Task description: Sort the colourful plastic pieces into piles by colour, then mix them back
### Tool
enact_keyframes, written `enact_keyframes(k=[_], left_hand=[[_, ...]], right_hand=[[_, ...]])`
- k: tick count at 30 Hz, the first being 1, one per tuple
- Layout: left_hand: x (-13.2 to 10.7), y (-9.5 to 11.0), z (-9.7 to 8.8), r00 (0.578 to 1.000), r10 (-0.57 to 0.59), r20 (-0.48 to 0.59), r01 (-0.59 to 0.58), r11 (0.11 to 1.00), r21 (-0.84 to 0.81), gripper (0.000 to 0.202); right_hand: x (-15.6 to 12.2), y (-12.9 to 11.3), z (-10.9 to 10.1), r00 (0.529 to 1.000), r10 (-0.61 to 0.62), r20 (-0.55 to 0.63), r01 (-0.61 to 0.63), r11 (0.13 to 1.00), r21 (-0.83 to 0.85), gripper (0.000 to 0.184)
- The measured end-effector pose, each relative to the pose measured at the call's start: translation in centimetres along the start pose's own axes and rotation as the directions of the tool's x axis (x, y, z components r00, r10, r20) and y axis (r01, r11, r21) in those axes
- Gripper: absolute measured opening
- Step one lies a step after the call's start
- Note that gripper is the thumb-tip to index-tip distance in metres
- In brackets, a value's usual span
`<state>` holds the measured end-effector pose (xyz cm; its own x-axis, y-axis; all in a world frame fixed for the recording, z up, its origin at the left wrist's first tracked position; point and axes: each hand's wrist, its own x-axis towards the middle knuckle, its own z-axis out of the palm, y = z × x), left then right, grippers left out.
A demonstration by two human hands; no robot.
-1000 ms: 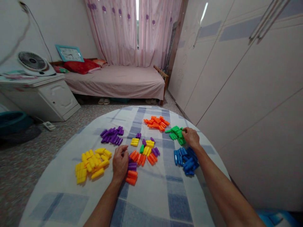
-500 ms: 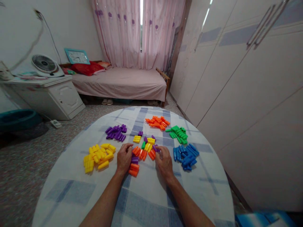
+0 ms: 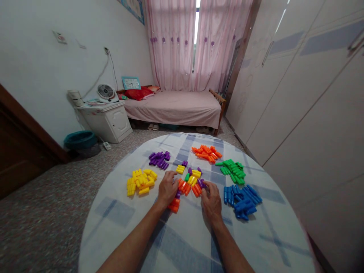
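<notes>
Small tube-shaped plastic pieces in a mixed-colour cluster lie between my hands on the table. My left hand (image 3: 168, 189), fingers curled, rests at the cluster's left side against the orange pieces (image 3: 184, 187); what its fingertips hold, if anything, is hidden. It partly covers purple pieces (image 3: 178, 194) and a lower orange group (image 3: 174, 206). On the right, my right hand (image 3: 212, 201) has thumb and fingers closed at a purple piece (image 3: 201, 183), beside more orange pieces (image 3: 196, 190). Yellow pieces (image 3: 192, 180) and a green piece (image 3: 187, 177) sit in the cluster's middle.
Around the cluster on the round table (image 3: 113, 235) lie a yellow pile (image 3: 141, 181), a purple pile (image 3: 159, 159), an orange pile (image 3: 207, 153), a green pile (image 3: 231, 170) and a blue pile (image 3: 243, 201). A bed (image 3: 176, 106) stands beyond, with wardrobes (image 3: 313, 125) at right.
The head view has turned left, so everything sits further right in the picture. My left hand covers more of the purple pieces below it. My right hand stays at the purple piece.
</notes>
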<state>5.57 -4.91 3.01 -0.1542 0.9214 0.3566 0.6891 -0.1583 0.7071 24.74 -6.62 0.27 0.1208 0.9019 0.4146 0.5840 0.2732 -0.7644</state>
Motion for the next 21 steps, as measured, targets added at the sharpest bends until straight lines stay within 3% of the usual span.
enact_keyframes(k=[4,10,17,21], left_hand=[[2.0,0.9,0.7,1.000,0.002,0.013,-0.005,0.974,0.226,0.032],[4.3,1.0,2.7,0.987,-0.117,0.114,0.056,0.899,0.434,0.045],[5.1,0.8,3.4,0.991,-0.112,0.078,0.064,0.887,0.458,0.026],[4.8,1.3,1.8,0.994,-0.100,0.033,0.076,0.896,0.437,0.031]], right_hand=[[0.0,0.0,0.0,1.000,-0.003,-0.002,0.003,1.000,0.028,0.031],[0.1,0.2,0.0,1.000,0.013,-0.004,-0.012,0.998,0.067,0.034],[0.1,0.8,0.3,1.000,-0.003,-0.025,0.005,0.996,0.086,0.035],[0.1,0.8,0.2,1.000,-0.011,-0.016,0.013,0.995,0.104,0.035]])
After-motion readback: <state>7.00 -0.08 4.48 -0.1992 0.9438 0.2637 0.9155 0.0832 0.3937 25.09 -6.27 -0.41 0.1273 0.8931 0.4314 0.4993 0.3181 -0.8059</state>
